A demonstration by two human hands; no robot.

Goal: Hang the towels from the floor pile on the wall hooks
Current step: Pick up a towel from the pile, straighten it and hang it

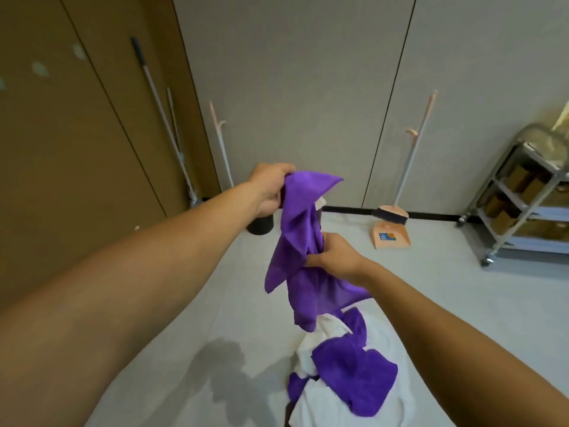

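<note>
Purple towel [303, 241] held in the air at the centre of the frame, above the floor pile [345, 374] of white and purple cloth at lower centre. Left hand [271, 189], the higher of the two, has its fingers closed on the towel's upper edge, and one free corner juts toward the right just beside it. Right hand [334, 257], lower and slightly right, has its fingers closed on a gathered fold about halfway down the cloth. Between the two grips the towel runs as a near-vertical band — its long axis goes from upper left to lower right — and the loose tail hangs below the right hand, its end just above the pile.

No wall hooks can be identified in this view; the grey wall panels [292, 72] at upper centre show only seams, with a broom and dustpan [391, 229] leaning at their foot and a wheeled rack [523, 195] at the right edge. Judgement: the step in hand is opening out and re-gripping the lifted towel, and the hanging itself is not yet begun. The coming move turns on the top edge — it lies in the left hand, nearer the wall, so that hand seems placed to carry the edge upward while the right hand steadies the body of the cloth.
</note>
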